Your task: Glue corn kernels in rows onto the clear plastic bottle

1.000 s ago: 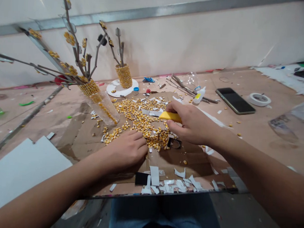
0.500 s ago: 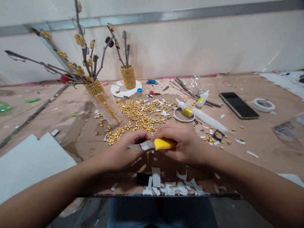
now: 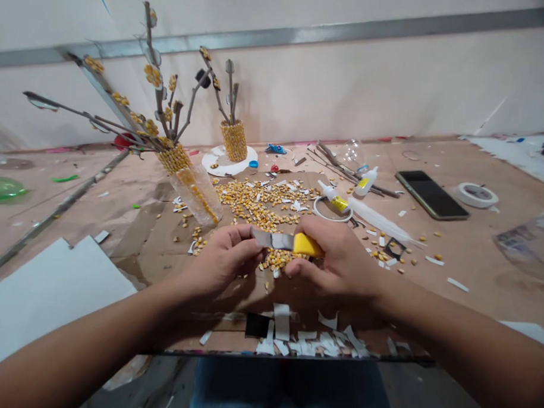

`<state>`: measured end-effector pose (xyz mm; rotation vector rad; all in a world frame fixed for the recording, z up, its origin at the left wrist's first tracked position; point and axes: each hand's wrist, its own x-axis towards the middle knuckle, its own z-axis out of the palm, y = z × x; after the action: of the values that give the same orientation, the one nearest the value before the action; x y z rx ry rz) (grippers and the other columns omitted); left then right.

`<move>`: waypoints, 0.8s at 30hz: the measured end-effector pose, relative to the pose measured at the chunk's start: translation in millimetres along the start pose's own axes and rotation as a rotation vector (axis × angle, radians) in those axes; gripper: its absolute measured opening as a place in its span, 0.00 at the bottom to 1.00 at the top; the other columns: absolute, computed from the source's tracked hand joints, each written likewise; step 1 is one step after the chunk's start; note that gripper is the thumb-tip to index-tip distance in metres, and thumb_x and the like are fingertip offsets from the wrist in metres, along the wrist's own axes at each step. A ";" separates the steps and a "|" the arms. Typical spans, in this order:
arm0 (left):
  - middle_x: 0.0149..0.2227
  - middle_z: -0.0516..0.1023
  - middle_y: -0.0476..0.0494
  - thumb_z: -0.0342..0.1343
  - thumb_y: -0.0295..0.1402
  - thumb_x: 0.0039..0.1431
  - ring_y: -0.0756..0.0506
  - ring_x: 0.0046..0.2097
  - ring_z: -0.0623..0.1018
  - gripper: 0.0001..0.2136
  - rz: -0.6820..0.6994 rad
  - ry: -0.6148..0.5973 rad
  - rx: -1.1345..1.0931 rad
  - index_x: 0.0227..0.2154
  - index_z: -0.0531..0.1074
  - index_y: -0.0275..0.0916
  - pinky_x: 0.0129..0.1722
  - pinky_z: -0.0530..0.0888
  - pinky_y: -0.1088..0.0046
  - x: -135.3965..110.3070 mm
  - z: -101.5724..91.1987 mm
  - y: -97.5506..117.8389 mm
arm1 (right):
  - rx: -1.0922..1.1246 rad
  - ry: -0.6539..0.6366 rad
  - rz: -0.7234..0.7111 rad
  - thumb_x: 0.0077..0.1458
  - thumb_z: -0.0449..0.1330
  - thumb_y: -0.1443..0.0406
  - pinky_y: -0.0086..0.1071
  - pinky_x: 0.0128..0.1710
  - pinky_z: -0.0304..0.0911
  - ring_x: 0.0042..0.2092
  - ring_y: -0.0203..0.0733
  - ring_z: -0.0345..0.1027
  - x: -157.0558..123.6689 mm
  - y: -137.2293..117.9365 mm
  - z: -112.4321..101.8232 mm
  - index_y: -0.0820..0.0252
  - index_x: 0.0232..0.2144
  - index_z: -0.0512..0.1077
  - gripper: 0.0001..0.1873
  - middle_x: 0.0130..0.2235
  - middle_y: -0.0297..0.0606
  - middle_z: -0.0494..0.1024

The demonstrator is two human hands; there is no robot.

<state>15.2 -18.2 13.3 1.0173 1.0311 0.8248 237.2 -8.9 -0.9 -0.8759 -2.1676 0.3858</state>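
Note:
A knife with a yellow handle (image 3: 307, 245) and a grey blade (image 3: 277, 241) lies level between my hands, above the brown table covering. My right hand (image 3: 341, 257) is wrapped round the handle, its thumb bent below. At the blade's left end, my left hand (image 3: 223, 256) is closed, with thumb and forefinger pinching the tip; its other fingers are partly hidden. Loose corn kernels (image 3: 254, 203) spread just beyond both hands. White paper scraps (image 3: 312, 342) and a small black square (image 3: 257, 325) lie nearer me, along the table's edge.
At left, a corn-covered bottle (image 3: 194, 192) with branches leans; a smaller corn-covered pot (image 3: 234, 141) stands behind on a white disc. Right are glue bottles (image 3: 337, 200), a phone (image 3: 432, 195) and a tape roll (image 3: 476, 195). White board (image 3: 58, 303) lies at left front.
The knife has turned so its blade shows broader, and it has moved slightly right and up. My left fingers have closed at the tip; the view has shifted a little.

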 end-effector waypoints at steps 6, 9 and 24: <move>0.22 0.69 0.54 0.71 0.39 0.53 0.55 0.22 0.62 0.14 0.054 -0.074 -0.064 0.30 0.73 0.37 0.21 0.58 0.81 -1.8 -6.4 -0.9 | -0.120 -0.106 0.028 0.71 0.51 0.41 0.35 0.30 0.41 0.27 0.36 0.57 0.2 1.7 -1.4 0.57 0.25 0.63 0.32 0.25 0.33 0.66; 0.22 0.69 0.54 0.72 0.38 0.53 0.55 0.21 0.63 0.14 0.034 -0.076 -0.065 0.30 0.73 0.36 0.21 0.60 0.81 -3.5 -6.1 -1.0 | -0.124 -0.128 0.047 0.71 0.51 0.40 0.35 0.31 0.41 0.28 0.37 0.57 0.2 0.9 -0.9 0.58 0.26 0.64 0.32 0.26 0.34 0.67; 0.24 0.72 0.52 0.75 0.44 0.56 0.55 0.22 0.67 0.18 0.078 -0.121 -0.107 0.31 0.75 0.36 0.22 0.65 0.81 -5.7 -8.1 -3.3 | -0.175 -0.083 0.007 0.72 0.49 0.39 0.34 0.29 0.43 0.27 0.36 0.57 -1.6 -2.6 2.9 0.58 0.25 0.66 0.34 0.25 0.33 0.67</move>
<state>6.0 -22.2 10.4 1.0086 0.8399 0.8628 234.7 -11.9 -2.4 -0.9781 -2.3019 0.2425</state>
